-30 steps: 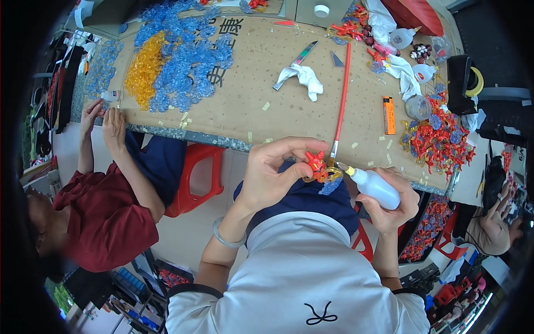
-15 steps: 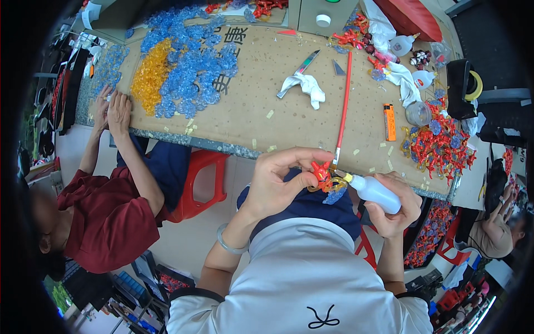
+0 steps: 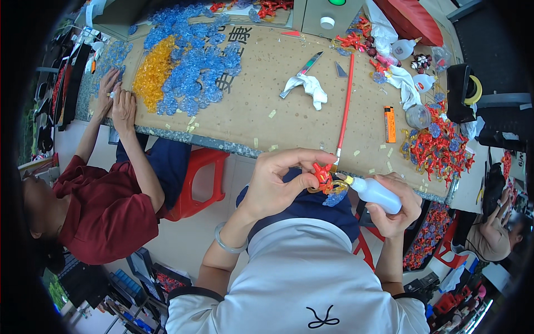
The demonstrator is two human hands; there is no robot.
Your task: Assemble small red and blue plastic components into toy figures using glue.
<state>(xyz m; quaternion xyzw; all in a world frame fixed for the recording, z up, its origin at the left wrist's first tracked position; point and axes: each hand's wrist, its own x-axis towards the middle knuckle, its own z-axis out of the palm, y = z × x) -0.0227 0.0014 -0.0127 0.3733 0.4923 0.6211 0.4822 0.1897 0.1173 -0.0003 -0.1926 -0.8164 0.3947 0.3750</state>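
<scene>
Between thumb and fingers, my left hand [image 3: 282, 177] grips a small red plastic figurine [image 3: 321, 177] with yellow and clear blue parts hanging on its right side. My right hand [image 3: 399, 205] is wrapped round a white squeeze bottle [image 3: 379, 193] with a yellow collar. The bottle lies on its side, its thin nozzle pointing left at the figurine; whether the tip touches I cannot tell. Both hands are at the table's near edge, above my lap. Just beyond them, a red-handled brush [image 3: 345, 106] lies with its bristles toward the figurine.
Clear blue pieces [image 3: 192, 72] and yellow pieces [image 3: 153, 75] are heaped at the left. A utility knife [image 3: 310, 64], white cloth [image 3: 307, 89] and orange lighter [image 3: 390, 124] lie farther in. Red figurines [image 3: 445, 147] pile up at right. A co-worker [image 3: 105, 206] sits at left.
My hands hold the figurine and bottle almost unchanged. The view has shifted slightly. At left, the co-worker's hands have moved a little.
</scene>
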